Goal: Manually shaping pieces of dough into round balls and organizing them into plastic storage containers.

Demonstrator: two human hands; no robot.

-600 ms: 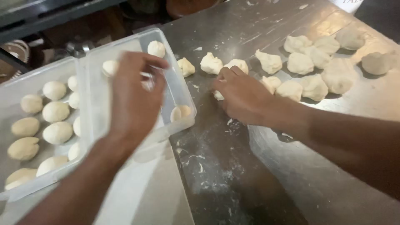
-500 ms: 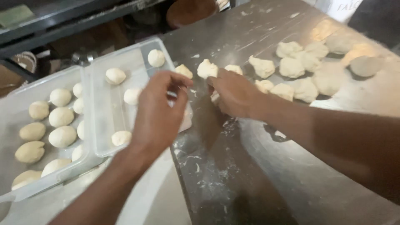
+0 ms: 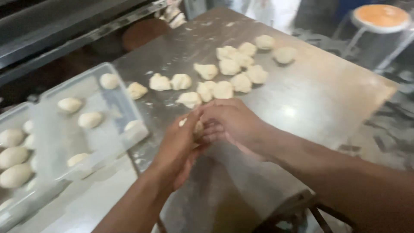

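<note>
Single head view, looking down, close over steel table (image 3: 327, 99).

Just beyond your hands you see a loose cluster of rough-cut dough pieces (image 3: 224, 71) scattered over the floured steel table (image 3: 327, 99), a few trailing off to your left. Further left, a clear plastic tray (image 3: 116, 101) holds several rounded dough balls (image 3: 70, 105), and a second tray (image 3: 13, 116) beside it carries more smooth balls (image 3: 10, 157). Well beyond and to your right, past the table's far corner, stands a round stool (image 3: 379, 17) with an orange seat.
</note>
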